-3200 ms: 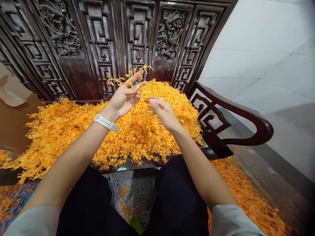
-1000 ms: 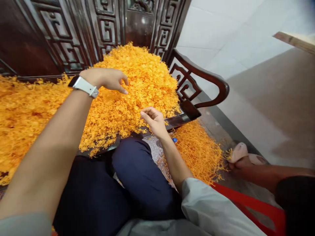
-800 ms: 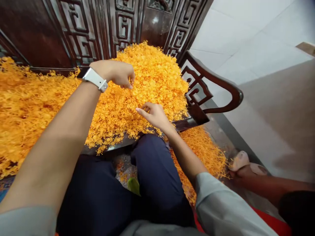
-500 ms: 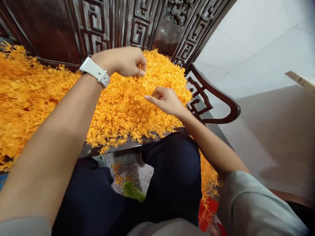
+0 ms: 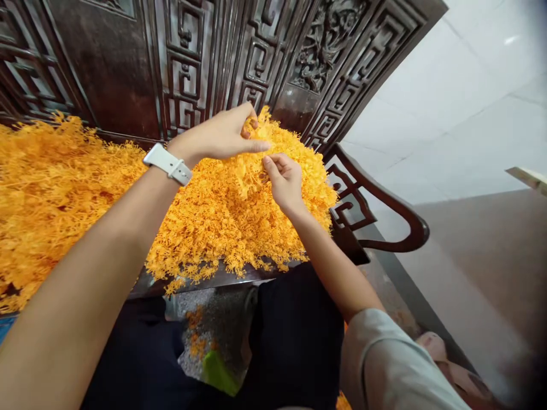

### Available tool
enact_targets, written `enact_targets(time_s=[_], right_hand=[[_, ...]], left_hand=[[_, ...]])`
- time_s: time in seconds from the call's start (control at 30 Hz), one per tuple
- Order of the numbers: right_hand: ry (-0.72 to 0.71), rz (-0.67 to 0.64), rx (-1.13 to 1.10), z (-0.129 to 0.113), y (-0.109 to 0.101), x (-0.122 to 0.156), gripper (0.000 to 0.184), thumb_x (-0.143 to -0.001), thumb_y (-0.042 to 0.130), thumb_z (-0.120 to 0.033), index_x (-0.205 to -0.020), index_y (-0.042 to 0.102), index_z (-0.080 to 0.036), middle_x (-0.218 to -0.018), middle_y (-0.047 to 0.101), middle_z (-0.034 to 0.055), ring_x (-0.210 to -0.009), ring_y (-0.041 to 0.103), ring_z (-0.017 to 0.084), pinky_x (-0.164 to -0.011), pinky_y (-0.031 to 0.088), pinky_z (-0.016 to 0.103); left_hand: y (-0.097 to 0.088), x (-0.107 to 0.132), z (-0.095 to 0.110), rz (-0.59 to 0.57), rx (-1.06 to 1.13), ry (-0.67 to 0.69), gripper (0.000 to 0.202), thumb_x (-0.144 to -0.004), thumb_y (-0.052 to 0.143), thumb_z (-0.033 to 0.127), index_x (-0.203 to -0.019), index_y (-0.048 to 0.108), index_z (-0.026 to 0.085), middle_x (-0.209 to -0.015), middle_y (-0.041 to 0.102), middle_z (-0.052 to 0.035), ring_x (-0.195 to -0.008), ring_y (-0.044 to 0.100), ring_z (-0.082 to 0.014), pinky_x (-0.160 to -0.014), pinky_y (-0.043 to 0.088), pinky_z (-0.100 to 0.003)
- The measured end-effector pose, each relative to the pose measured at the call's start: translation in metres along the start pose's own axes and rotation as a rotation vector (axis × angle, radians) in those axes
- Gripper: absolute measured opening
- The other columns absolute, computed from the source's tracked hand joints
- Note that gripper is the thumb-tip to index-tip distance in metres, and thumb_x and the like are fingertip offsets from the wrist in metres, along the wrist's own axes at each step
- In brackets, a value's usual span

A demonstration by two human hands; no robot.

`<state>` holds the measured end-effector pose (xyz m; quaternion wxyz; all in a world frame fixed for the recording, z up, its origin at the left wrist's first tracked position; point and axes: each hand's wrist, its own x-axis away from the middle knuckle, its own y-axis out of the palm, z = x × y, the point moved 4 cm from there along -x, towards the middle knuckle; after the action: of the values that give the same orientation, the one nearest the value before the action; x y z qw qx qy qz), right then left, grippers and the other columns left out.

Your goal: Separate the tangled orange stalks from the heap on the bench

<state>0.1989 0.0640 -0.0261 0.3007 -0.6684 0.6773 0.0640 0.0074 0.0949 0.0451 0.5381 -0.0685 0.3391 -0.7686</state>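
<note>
- A dark carved wooden bench (image 5: 265, 51) fills the upper half of the view, its fretwork back running from 9 to 1 o'clock and its curved armrest (image 5: 384, 210) at 3 o'clock.
- A deep heap of orange sprigs (image 5: 85, 193) covers the bench seat from the left edge across to the armrest, piled highest near 12 o'clock against the back.
- The person's dark trousers (image 5: 294, 341) sit at 6 o'clock, knees against the seat's front edge.
- The left hand (image 5: 222, 136) lies over the top of the heap just above centre, fingers pinched on a tuft of sprigs; a white watch (image 5: 167, 164) bands its wrist.
- The right hand (image 5: 284, 182) is just beside it at 1 o'clock from centre, its grip clenched on the same tuft, thumb and fingertips touching the sprigs.
- A few loose sprigs lie on the speckled floor (image 5: 217, 324) between the knees, by a green scrap (image 5: 220, 373).
</note>
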Motion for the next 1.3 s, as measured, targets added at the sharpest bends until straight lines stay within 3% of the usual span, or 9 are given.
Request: enact_targets(time_s=[0.17,0.33,0.43,0.63,0.83,1.0,1.1,1.2,1.3], right_hand=[[-0.053,0.120,-0.016,0.015,-0.033,0.012,0.027,-0.097,0.070,-0.047,-0.084,0.068,-0.023,-0.085,0.063,0.0029,-0.083,0.056,0.017,-0.081,0.046,0.037],[0.152,0.184,-0.281,0.047,-0.058,0.010,0.020,-0.091,0.071,-0.040,-0.081,0.063,-0.024,-0.078,0.054,0.0010,-0.074,0.049,0.016,-0.073,0.043,0.034],[0.287,0.217,-0.477,0.053,-0.060,0.008,0.019,-0.089,0.071,-0.035,-0.084,0.056,-0.025,-0.081,0.051,0.0001,-0.070,0.048,0.014,-0.065,0.040,0.031],[0.509,0.143,-0.806,0.050,-0.054,0.007,0.019,-0.087,0.068,-0.031,-0.092,0.051,-0.026,-0.077,0.052,-0.0036,-0.064,0.046,0.012,-0.061,0.043,0.028],[0.532,0.055,-0.672,0.046,-0.049,0.012,0.020,-0.082,0.076,-0.036,-0.087,0.061,-0.024,-0.073,0.053,-0.0025,-0.063,0.043,0.013,-0.059,0.040,0.028],[0.449,-0.017,-0.588,0.038,-0.044,0.012,0.031,-0.082,0.078,-0.052,-0.085,0.068,-0.023,-0.100,0.069,0.0059,-0.090,0.059,0.019,-0.074,0.048,0.032],[0.428,-0.056,-0.486,0.035,-0.043,0.013,0.041,-0.075,0.086,-0.052,-0.103,0.074,-0.025,-0.127,0.070,0.0056,-0.108,0.061,0.021,-0.085,0.050,0.033],[0.454,-0.077,-0.399,0.035,-0.043,0.016,0.059,-0.074,0.088,-0.050,-0.126,0.071,-0.028,-0.163,0.055,0.0045,-0.132,0.057,0.027,-0.097,0.052,0.041],[0.455,-0.071,-0.376,0.036,-0.044,0.018,0.066,-0.077,0.085,-0.048,-0.137,0.066,-0.028,-0.177,0.039,0.0046,-0.148,0.046,0.033,-0.104,0.053,0.048]], left_hand=[[0.021,-0.011,-0.029,-0.156,0.039,-0.069,0.071,-0.068,0.097,0.029,-0.132,0.068,0.017,-0.092,0.070,-0.0072,-0.103,0.072,-0.0374,-0.092,0.050,-0.045],[0.033,-0.022,-0.023,-0.277,-0.030,-0.001,0.034,-0.079,0.082,0.046,-0.097,0.081,0.017,-0.085,0.072,-0.0087,-0.086,0.068,-0.0280,-0.088,0.050,-0.042],[0.046,-0.030,-0.015,-0.339,-0.118,0.013,0.030,-0.080,0.074,0.051,-0.081,0.078,0.021,-0.078,0.071,-0.0069,-0.080,0.065,-0.0258,-0.087,0.049,-0.041],[0.049,-0.055,0.003,-0.108,-0.226,0.058,0.022,-0.076,0.076,0.044,-0.083,0.073,0.024,-0.085,0.071,-0.0080,-0.092,0.067,-0.0315,-0.093,0.049,-0.042],[0.052,-0.048,-0.004,-0.091,0.338,-0.072,0.023,-0.089,0.072,0.042,-0.089,0.062,0.021,-0.094,0.076,-0.0122,-0.101,0.072,-0.0304,-0.094,0.053,-0.045],[0.064,-0.039,-0.012,0.002,0.664,-0.216,0.023,-0.094,0.068,0.032,-0.085,0.050,0.023,-0.095,0.077,-0.0107,-0.093,0.075,-0.0255,-0.089,0.055,-0.043],[0.067,-0.035,-0.006,-0.016,0.749,-0.178,0.021,-0.098,0.064,0.032,-0.086,0.049,0.023,-0.101,0.078,-0.0098,-0.094,0.076,-0.0234,-0.092,0.057,-0.043],[0.067,-0.032,0.001,-0.040,0.683,-0.126,0.021,-0.101,0.063,0.041,-0.093,0.057,0.022,-0.106,0.077,-0.0101,-0.101,0.074,-0.0239,-0.091,0.058,-0.041],[0.065,-0.030,0.005,-0.037,0.614,-0.081,0.031,-0.104,0.061,0.051,-0.103,0.069,0.021,-0.115,0.075,-0.0119,-0.107,0.072,-0.0253,-0.091,0.058,-0.040]])
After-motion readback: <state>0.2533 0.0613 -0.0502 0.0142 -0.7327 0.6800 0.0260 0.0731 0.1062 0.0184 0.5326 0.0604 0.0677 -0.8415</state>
